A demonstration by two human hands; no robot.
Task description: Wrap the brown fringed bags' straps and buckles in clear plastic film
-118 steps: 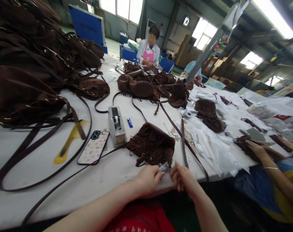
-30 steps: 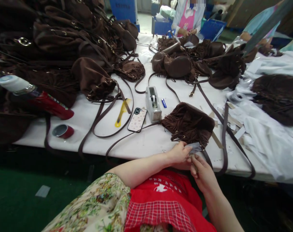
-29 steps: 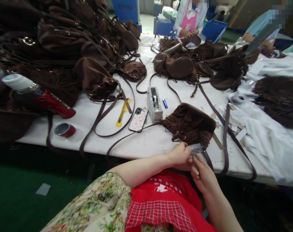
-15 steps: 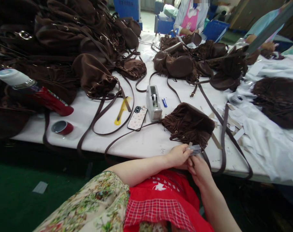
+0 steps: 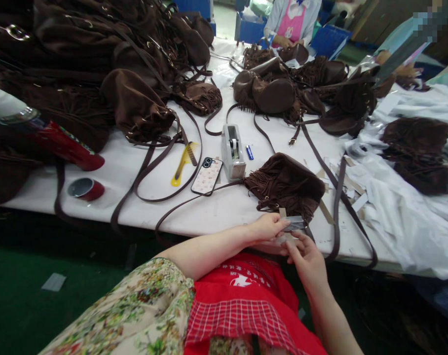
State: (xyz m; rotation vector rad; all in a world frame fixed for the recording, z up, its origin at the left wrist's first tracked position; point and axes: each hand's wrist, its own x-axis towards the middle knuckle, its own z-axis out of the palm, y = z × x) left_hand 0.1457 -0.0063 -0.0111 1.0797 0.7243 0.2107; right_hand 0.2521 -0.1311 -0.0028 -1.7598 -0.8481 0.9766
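At the table's front edge, my left hand (image 5: 269, 227) pinches a small clear plastic piece (image 5: 294, 223), perhaps a little bag. My right hand (image 5: 306, 253) is just below and to the right, thumb and fingers drawn together at a pale strip whose kind I cannot make out. Just beyond both hands lies a dark brown fringed bag (image 5: 286, 185) with a strap. Behind it to the left stand a grey tape dispenser (image 5: 234, 153) and a small blue object (image 5: 249, 152).
A patterned phone (image 5: 206, 176), a yellow comb (image 5: 184, 162), a red cup (image 5: 86, 189) and a red flask (image 5: 57, 138) are on the left. Brown bags (image 5: 135, 106) pile up behind them. White wrapping (image 5: 397, 222) covers the right side. A person in a pink apron (image 5: 292, 24) works opposite.
My right hand has turned and its fingers have shifted up, showing a pale strip between the hands. My left hand keeps hold of the plastic piece. The view has shifted slightly.
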